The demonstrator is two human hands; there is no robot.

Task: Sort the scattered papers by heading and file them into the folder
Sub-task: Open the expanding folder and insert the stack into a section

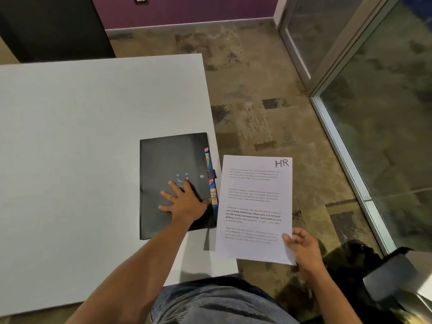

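A black folder point(163, 164) lies closed on the white table point(81, 136) near its right edge, with coloured index tabs showing along its right side, one marked HR. My left hand point(184, 203) rests flat on the folder's cover, fingers spread. My right hand point(301, 247) pinches the lower right corner of a printed sheet point(254, 206) headed HR in handwriting. The sheet is held just right of the folder, partly past the table's edge.
Patterned carpet floor point(257, 90) lies right of the table. A glass partition with a metal frame point(339, 141) runs along the right. A dark object point(392, 277) sits at the lower right. A dark cabinet point(51, 26) stands behind the table.
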